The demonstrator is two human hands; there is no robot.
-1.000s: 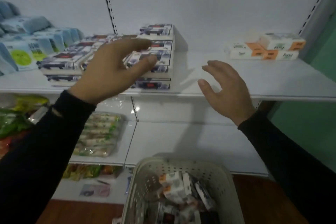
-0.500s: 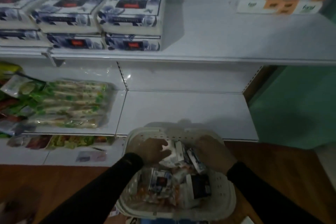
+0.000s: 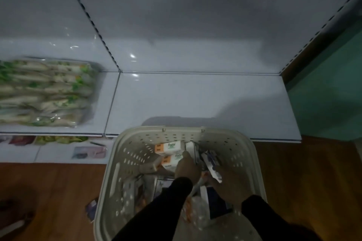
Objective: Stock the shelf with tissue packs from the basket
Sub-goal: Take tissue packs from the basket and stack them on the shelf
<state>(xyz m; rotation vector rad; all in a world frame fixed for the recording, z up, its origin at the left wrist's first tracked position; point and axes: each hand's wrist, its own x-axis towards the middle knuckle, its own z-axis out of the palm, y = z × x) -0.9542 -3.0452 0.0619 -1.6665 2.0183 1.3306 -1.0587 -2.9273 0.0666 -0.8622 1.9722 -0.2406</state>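
A beige perforated basket [image 3: 129,154] stands on the wooden floor below me, holding several tissue packs. Two white-and-orange "Facial" packs [image 3: 168,147] lie at its far side. Both my hands are inside the basket. My left hand [image 3: 187,168] reaches toward an upright white pack [image 3: 191,151], its fingertips against it; the dim light hides the hold. My right hand [image 3: 227,184] grips a tilted blue-and-white pack [image 3: 212,165] by its lower end. The white shelf board [image 3: 195,101] lies just beyond the basket.
A clear bag of green-and-white packets [image 3: 45,92] lies on the left shelf section. A slotted upright [image 3: 96,29] divides the two sections. Small packets sit on the bottom shelf [image 3: 58,140] at left. A green wall [image 3: 333,88] bounds the right.
My view has dropped from the upper shelf to the basket. Both hands came down from the shelf into the basket and have shifted among the packs.
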